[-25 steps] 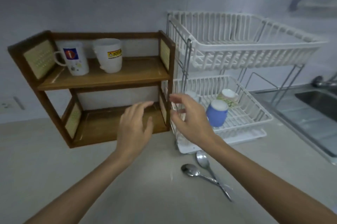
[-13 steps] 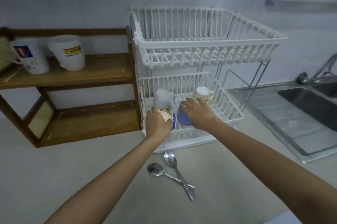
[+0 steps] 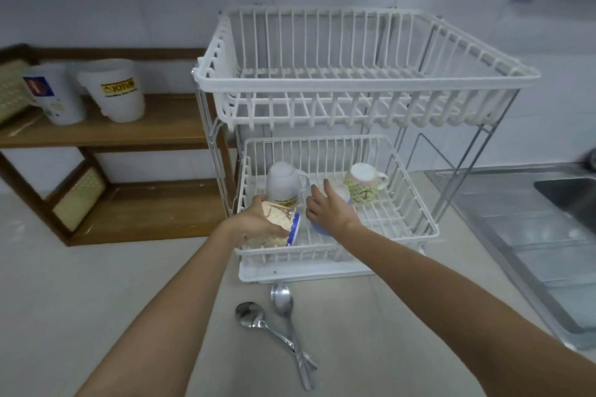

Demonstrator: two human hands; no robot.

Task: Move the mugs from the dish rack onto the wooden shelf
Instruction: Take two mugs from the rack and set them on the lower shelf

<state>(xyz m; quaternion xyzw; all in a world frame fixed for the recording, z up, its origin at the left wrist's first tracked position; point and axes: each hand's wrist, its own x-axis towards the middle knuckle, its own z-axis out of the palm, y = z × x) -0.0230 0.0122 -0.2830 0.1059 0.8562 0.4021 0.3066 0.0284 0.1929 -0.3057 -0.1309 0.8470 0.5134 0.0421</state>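
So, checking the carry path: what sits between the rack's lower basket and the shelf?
Nothing: the head view shows only the rack's metal leg against the shelf's side post.

Two bare forearms, sleeveless as far as the frame's lower edge shows them. The left hand (image 3: 254, 224) and the right hand (image 3: 329, 211) are bare too: slim wrists, slender fingers (image 3: 317, 195) with short nails, one of which looks dark at its tip.

Left hand (image 3: 258, 222) gripping patterned mug (image 3: 280, 225) in dish rack (image 3: 335, 254), right hand (image 3: 329, 212) on blue mug (image 3: 317, 228)
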